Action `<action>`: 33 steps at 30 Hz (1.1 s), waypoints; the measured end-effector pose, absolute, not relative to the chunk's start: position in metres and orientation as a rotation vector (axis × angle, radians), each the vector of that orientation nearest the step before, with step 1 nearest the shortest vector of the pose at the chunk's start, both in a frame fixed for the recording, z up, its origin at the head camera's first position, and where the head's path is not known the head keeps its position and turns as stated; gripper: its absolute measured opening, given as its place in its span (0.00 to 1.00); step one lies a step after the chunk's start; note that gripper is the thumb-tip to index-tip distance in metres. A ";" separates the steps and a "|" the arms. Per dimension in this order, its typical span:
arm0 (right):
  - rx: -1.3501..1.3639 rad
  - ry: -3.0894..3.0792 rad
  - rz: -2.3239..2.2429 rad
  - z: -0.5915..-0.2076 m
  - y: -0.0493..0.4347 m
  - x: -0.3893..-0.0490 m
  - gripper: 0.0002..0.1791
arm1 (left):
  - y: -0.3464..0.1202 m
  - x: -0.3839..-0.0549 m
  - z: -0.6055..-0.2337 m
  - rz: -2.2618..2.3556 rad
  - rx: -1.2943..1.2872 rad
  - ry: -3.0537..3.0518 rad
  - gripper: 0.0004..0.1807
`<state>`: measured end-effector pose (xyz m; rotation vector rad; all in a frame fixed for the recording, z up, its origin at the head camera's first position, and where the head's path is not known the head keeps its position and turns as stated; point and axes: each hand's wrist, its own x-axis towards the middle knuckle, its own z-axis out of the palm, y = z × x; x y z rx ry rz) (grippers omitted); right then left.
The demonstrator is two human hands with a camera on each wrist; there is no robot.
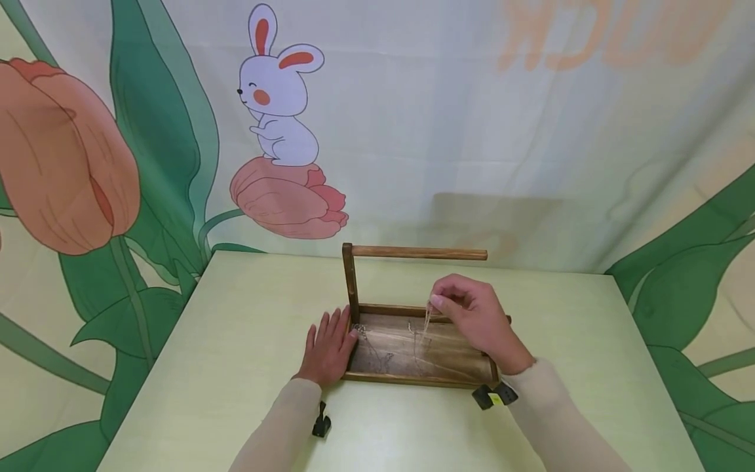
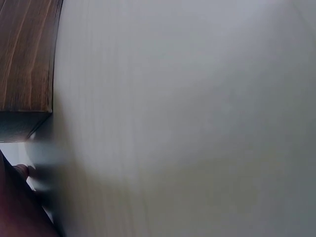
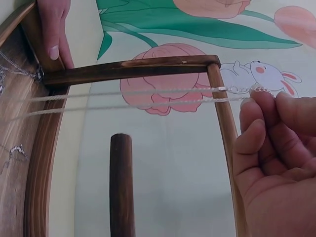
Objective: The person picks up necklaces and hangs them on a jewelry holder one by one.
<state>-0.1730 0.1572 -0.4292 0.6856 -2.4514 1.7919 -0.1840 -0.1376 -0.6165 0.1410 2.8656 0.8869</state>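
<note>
Only lettering I can spot is some big pale orange letters [image 1: 616,46] on the backdrop cloth [image 1: 383,111], cut off up top and too faded to read for sure. Yellow label [image 1: 495,398] on the black gadget [image 1: 482,398]? Too tiny to read.

Pale tabletop [image 2: 173,123] filled most of the left wrist view, faint grain, whole near side. Dark brown wooden panel [image 2: 24,54] stood on the far side, squared corner, streaky grain. Left hand [image 2: 17,215] showed partly, left of panel, dim; finger pose unreadable. Shadow lay beside hand on tabletop.
</note>
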 end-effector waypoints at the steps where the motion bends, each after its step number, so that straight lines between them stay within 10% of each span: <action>1: 0.686 -2.454 1.800 -0.428 0.156 -0.174 0.04 | -0.138 -0.184 -0.616 0.886 0.143 2.867 0.36; 33: 0.704 -2.517 1.695 -0.405 0.141 -0.200 0.05 | -0.140 -0.186 -0.619 0.922 0.175 2.863 0.36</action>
